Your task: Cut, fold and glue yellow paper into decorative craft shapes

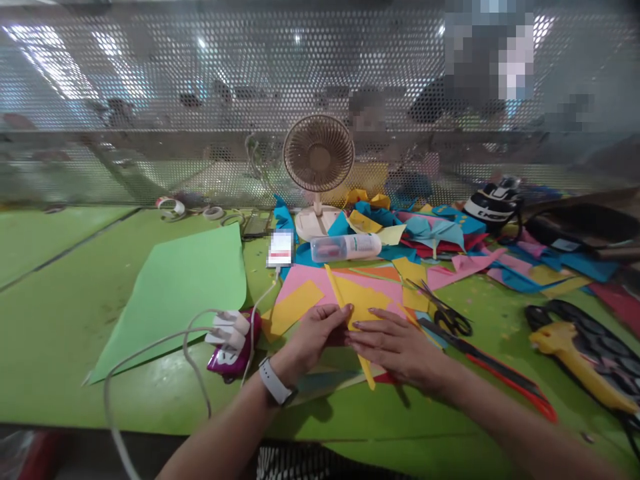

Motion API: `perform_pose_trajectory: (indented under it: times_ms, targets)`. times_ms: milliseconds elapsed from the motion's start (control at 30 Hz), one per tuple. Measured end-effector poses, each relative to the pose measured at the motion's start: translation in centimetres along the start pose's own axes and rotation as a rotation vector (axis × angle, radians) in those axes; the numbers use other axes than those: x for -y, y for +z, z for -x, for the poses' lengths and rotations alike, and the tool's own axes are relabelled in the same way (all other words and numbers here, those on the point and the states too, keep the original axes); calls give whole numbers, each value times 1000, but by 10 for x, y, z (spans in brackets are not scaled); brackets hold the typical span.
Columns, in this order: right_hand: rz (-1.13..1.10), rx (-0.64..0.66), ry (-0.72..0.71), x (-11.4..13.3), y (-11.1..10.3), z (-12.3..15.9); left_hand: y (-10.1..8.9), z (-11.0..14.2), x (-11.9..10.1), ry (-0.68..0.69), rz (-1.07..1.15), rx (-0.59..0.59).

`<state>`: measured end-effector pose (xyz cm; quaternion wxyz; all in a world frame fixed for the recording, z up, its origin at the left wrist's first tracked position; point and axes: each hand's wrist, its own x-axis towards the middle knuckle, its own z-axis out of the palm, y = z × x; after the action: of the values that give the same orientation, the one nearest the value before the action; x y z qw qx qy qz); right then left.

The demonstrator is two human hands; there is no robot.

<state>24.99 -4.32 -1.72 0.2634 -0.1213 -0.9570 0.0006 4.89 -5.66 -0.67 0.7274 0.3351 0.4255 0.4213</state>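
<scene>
My left hand (pixel 316 337) pinches the folded left edge of a sheet of yellow paper (pixel 365 300) between thumb and fingers. The folded edge forms a narrow strip running from the upper left down toward me. My right hand (pixel 400 343) lies over the same sheet with its fingers stretched out, fingertips near the fold. Pink paper (pixel 295 285) and other coloured sheets lie under the yellow one. Black scissors (pixel 445 313) rest beyond my right hand, and a red and black utility knife (pixel 500 373) lies to its right.
A small fan (pixel 319 157) stands at the back before a perforated metal screen (pixel 200 100). Large green paper (pixel 185 287) lies left, near plugged-in white chargers (pixel 230 330) with trailing cables. Paper scraps (pixel 435 230), a clear bottle (pixel 345 247) and a yellow-handled glue gun (pixel 575 360) are around.
</scene>
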Motion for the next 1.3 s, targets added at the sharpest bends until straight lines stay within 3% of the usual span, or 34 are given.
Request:
perform_pose_trajectory:
  times_ms: [300,533,667,833,1033,1300]
  targets:
    - [-212,-189,103,5,4,0,6,4,5,83,-88,50]
    - [-231,-333,464,11,13,-7,9,4,8,87,-66,22]
    - [-204,-298,528,11,16,-4,10,3,10,83,-55,11]
    - [-215,-328,486,8,16,-3,10,3,9,102,-35,17]
    - [-217,-300,265,5,11,-4,9,4,5,164,55,-74]
    - [-168,-331,243,5,5,-3,6,5,0,176,133,-141]
